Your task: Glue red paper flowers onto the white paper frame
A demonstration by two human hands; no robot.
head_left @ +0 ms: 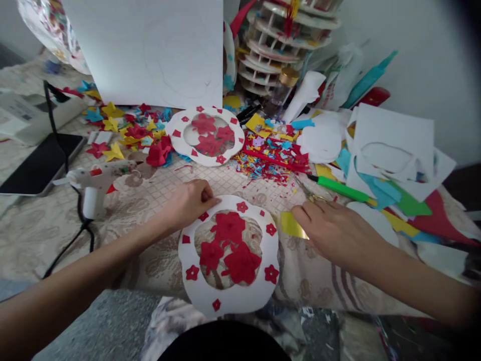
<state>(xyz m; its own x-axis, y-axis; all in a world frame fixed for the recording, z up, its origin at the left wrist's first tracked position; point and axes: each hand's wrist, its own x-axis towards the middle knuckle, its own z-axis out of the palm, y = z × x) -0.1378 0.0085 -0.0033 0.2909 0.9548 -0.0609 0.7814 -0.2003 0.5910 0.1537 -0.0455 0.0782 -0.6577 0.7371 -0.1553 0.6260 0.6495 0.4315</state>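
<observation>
A white paper ring (228,296) dotted with small red flowers, with big red paper flowers in its window, lies right in front of me. My left hand (190,200) is curled with its fingertips pinched on the ring's upper left rim. My right hand (332,225) rests palm down to the right of the ring, fingers together over a gold paper piece (291,224); whether it grips the piece I cannot tell. Scissors (310,193) lie just beyond its fingers.
A second flowered ring (205,135) lies farther back. A glue gun (95,183) with its black cord and a tablet (39,163) are at left. Paper scraps (270,160), a green marker (340,189), cut white sheets (394,140) and a large white board (150,50) crowd the back.
</observation>
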